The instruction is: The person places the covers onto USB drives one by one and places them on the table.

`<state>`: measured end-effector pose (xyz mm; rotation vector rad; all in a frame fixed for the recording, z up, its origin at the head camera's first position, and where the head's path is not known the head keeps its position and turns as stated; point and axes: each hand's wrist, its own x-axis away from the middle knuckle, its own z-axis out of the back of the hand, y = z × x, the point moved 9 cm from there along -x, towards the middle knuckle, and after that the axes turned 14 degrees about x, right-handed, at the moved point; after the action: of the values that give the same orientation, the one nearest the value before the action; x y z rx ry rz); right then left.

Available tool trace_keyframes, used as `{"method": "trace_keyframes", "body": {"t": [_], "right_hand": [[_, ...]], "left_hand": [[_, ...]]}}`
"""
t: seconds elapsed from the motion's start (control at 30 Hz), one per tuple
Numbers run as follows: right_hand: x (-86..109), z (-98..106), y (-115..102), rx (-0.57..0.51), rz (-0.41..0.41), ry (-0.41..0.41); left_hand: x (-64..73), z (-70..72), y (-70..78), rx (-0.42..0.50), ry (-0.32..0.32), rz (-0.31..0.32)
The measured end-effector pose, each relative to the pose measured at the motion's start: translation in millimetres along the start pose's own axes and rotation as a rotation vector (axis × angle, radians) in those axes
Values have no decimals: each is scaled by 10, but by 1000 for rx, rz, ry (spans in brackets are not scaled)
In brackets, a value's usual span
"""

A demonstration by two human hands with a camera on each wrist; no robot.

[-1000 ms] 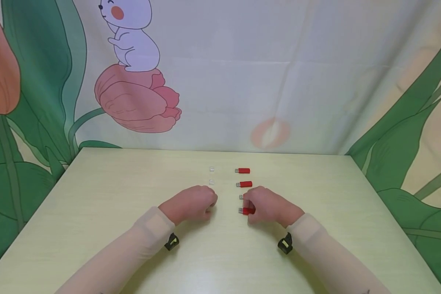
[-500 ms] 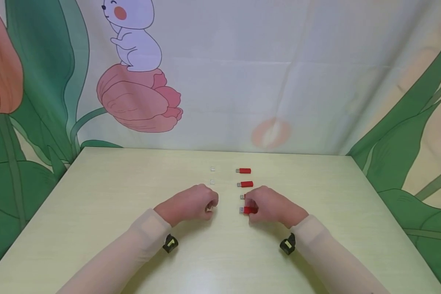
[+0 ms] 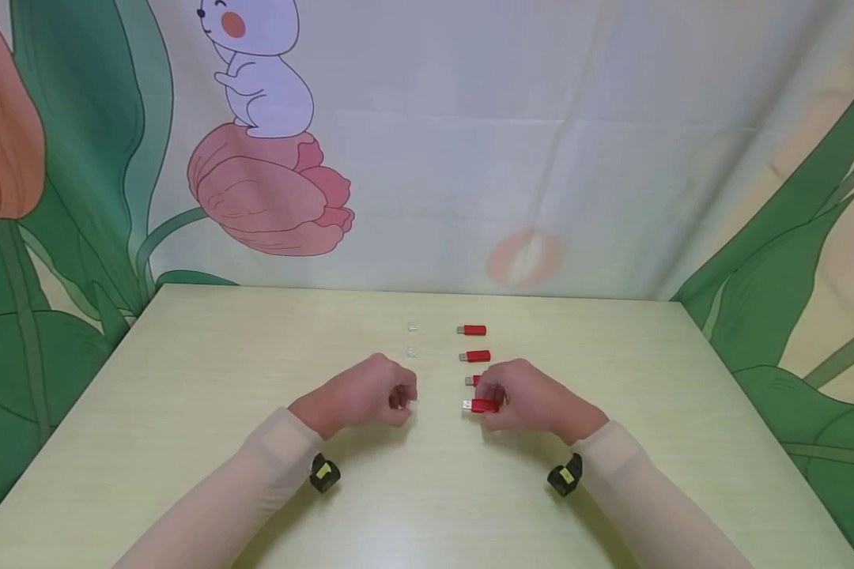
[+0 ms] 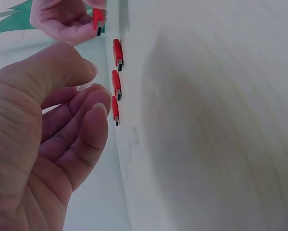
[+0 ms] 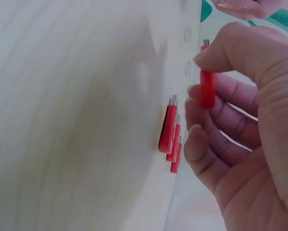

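One red USB drive (image 3: 480, 405), held up off the counter (image 3: 256, 332), slightly nearer its right edge than its left; metal plug toward the left edge, red body toward the right. One right hand (image 3: 534, 399), thumb and fingers pinching that red body, plug bare. Handling note: a grip on the body alone seems sound, since it leaves the plug uncovered and lets its tilt be trimmed by the thumb. One small clear piece (image 4: 84, 87), above the counter about midway between left and right edges; mostly hidden by fingers, its facing not readable. One left hand (image 3: 363, 395), thumb and forefinger closed on the clear piece, other fingers curled loosely. Handling note: a light pinch at the rim likely suits it best; squeezed hard, something so small and slick could slip out. Both items are best held level and at one height, well apart from the counter. Three further red drives in a file toward the far edge: nearest (image 3: 477, 381), partly behind the right hand; middle (image 3: 478, 356); farthest (image 3: 474, 330); all plugs toward the left edge. Two loose clear pieces, left of these: nearer (image 3: 411, 352), farther (image 3: 412, 326). Knuckles should clear both files. Beyond the far edge, one printed backdrop (image 3: 427, 174).
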<state>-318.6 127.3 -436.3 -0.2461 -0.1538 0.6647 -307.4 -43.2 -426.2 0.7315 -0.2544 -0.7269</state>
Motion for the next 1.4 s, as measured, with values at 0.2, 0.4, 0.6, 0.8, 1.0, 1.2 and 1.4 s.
{"method": "trace_keyframes", "body": {"t": [0.2,0.4,0.6,0.8,1.0,1.2,1.4], "right_hand": [[77,68,-4,-74,59,34],[151,156,-50,-129,110,89],[195,222,-130,-176,158,161],[215,291,-256,-225,218,232],[236,341,-340,-304,245,272],[271,421,-419,-391,273,302],[285,454,-435,-488,273,312]], "left_hand": [[57,41,-45,89,43,3],[128,79,-46,249,73,-15],[187,119,-39,408,128,10],[206,125,18,529,164,20],[202,129,119,605,177,-16],[200,121,205,669,179,-55],[199,128,260,686,209,-91]]}}
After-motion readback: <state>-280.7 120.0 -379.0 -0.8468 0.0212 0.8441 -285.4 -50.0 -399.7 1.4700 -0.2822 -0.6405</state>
